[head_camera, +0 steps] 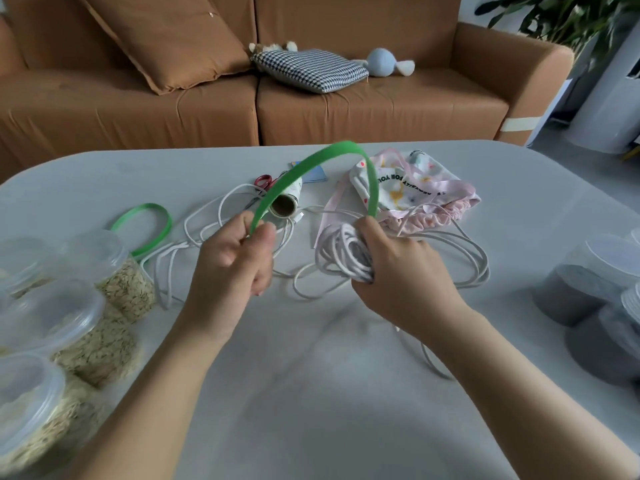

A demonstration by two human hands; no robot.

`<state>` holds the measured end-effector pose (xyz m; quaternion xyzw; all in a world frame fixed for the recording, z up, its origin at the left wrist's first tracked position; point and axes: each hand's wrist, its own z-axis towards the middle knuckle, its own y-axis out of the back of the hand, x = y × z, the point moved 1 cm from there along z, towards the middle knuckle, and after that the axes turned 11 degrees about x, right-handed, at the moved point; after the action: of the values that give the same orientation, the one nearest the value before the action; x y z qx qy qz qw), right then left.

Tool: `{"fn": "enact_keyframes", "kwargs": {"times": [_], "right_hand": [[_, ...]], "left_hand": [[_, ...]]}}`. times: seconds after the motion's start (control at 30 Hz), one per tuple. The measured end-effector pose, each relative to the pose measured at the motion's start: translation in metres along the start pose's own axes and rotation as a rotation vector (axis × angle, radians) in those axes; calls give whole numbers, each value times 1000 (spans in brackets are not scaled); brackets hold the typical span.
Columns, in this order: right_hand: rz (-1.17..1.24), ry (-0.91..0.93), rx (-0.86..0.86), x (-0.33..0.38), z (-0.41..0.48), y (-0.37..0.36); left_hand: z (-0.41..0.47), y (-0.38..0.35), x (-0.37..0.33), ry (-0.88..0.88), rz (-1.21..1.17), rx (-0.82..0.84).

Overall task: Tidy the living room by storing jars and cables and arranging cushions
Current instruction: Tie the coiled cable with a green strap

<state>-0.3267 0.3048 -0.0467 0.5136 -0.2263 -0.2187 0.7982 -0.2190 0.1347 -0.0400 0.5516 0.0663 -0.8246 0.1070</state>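
My right hand (405,271) grips a coiled bundle of white cable (341,254) above the grey table (311,393). A green strap (332,157) arches from that bundle over to my left hand (235,258), which pinches its other end between thumb and fingers. More white cable (207,220) lies loose on the table behind my hands. Clear jars of grain (114,275) with lids stand at the left edge. On the brown sofa (381,109) lie a brown cushion (166,39) and a houndstooth cushion (311,69).
A pink drawstring bag (419,188) lies open behind the bundle. A second green strap (152,223), a strap roll (285,202), red scissors (265,181) and a blue card (317,173) are on the table. Grey containers (581,289) stand at the right edge. A blue soft toy (384,62) sits on the sofa.
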Motion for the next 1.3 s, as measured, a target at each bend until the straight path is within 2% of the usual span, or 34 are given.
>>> {"fn": "enact_keyframes", "kwargs": {"times": [0.1,0.17,0.4,0.63,0.77,0.83,0.97,1.1,1.2,1.3], "right_hand": [[-179,2,87,-1,6,-4],[-218,-15,160,-3,14,-3],[-186,-149,316,-37,41,-6],[-342,143,291,-43,33,-20],[-383,217,222,-46,31,-19],[-415,218,234,-46,29,-20],[-400,196,187,-46,25,-22],[-439,52,136,-46,29,-21],[-468,3,294,-38,30,-19],[-422,-5,313,-33,28,-21]], "left_hand": [[-1,1,-4,-16,-146,28],[-2,-2,-5,-64,-112,34],[-6,-13,-15,-159,-113,98],[-1,-6,-5,-31,-90,-188],[1,1,2,118,-313,-389],[2,5,7,203,-406,-422],[2,8,13,266,-514,-432],[2,12,11,192,-590,-450],[2,8,10,141,-528,-392],[2,-2,15,150,-359,-255]]}}
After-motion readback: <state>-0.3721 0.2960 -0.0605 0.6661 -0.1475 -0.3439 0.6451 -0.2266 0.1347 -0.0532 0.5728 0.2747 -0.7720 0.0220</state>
